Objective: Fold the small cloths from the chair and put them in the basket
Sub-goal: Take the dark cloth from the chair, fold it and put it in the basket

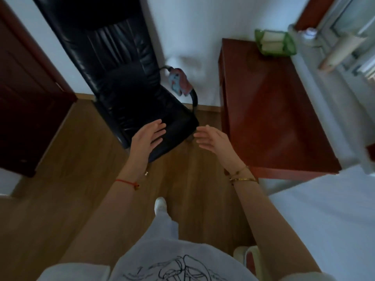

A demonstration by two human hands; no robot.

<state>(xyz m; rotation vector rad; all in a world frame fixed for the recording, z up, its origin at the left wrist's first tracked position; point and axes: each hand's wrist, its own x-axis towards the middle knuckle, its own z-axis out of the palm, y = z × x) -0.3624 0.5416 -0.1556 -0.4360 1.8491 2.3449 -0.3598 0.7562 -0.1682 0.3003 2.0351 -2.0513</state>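
Note:
A black leather chair (121, 84) stands ahead of me against the white wall. Small cloths (179, 81), light blue and reddish, hang over its right armrest. A green basket (291, 44) with pale folded cloths inside sits at the far end of the red-brown table (269, 110) on the right. My left hand (147, 138) hovers over the front edge of the chair seat, fingers spread and empty. My right hand (213, 139) is held out just right of the seat's corner, also empty with fingers apart. The picture is blurred by motion.
A dark wooden cabinet (26, 94) stands at the left. A white bed (328, 224) fills the lower right, and a window with a roll of paper (341, 51) lies behind the table. My foot (160, 204) is on the wooden floor.

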